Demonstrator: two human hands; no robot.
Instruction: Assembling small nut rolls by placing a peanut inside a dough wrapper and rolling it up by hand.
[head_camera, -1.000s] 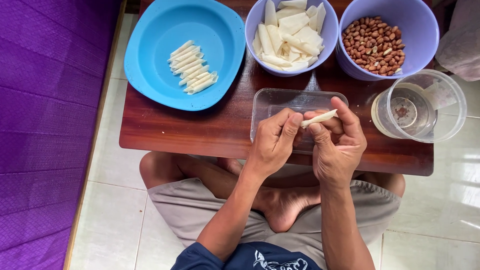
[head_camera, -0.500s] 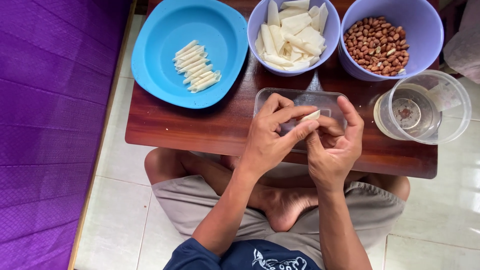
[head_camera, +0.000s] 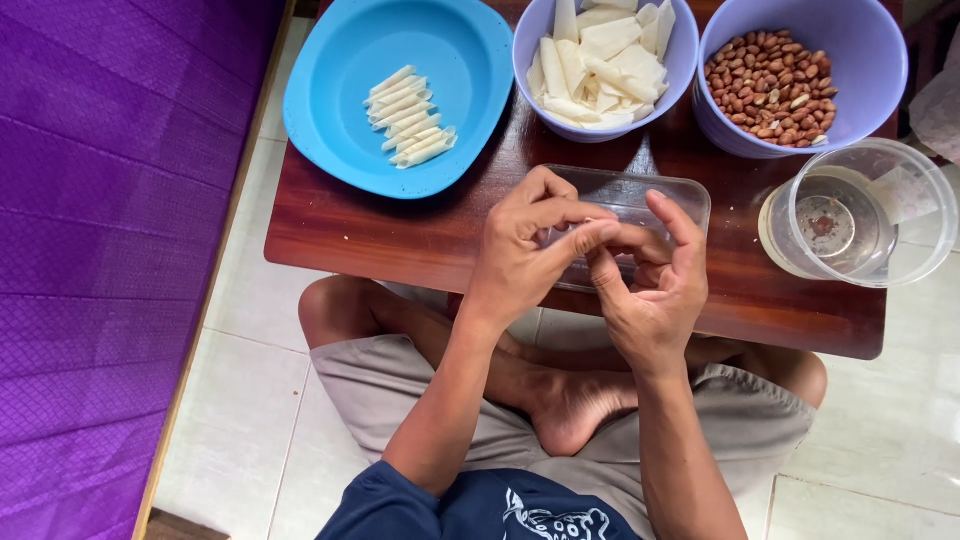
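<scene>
Purple quilted bedspread (head_camera: 95, 250): far to the left of the grip, running the full height of the view.

Dark wooden desk (head_camera: 400, 235): under and beyond the grip; carries all the vessels.

Blue plate (head_camera: 455, 80): up and to the left of the grip; holds a row of small pale rolled sticks (head_camera: 408, 117) lying side by side.

Purple bowl of peanuts (head_camera: 772, 88): up and to the right of the grip; nuts brown-skinned.

Purple bowl of pale wrapper strips (head_camera: 598, 62): straight beyond the grip, between plate and peanut bowl.

Clear round tub (head_camera: 858, 213): right of the grip, near the desk's edge; a little water at the bottom.

Clear rectangular tray (head_camera: 640, 195): directly beneath and behind the grip, mostly covered by it.

Left hand (head_camera: 525, 255): fingers curled, tips pressed against those of the right hand.

Right hand (head_camera: 655, 285): fingers bent inward, index raised, meeting the left over the tray.

Whether the joined fingertips pinch anything cannot be told; nothing shows between them.
</scene>
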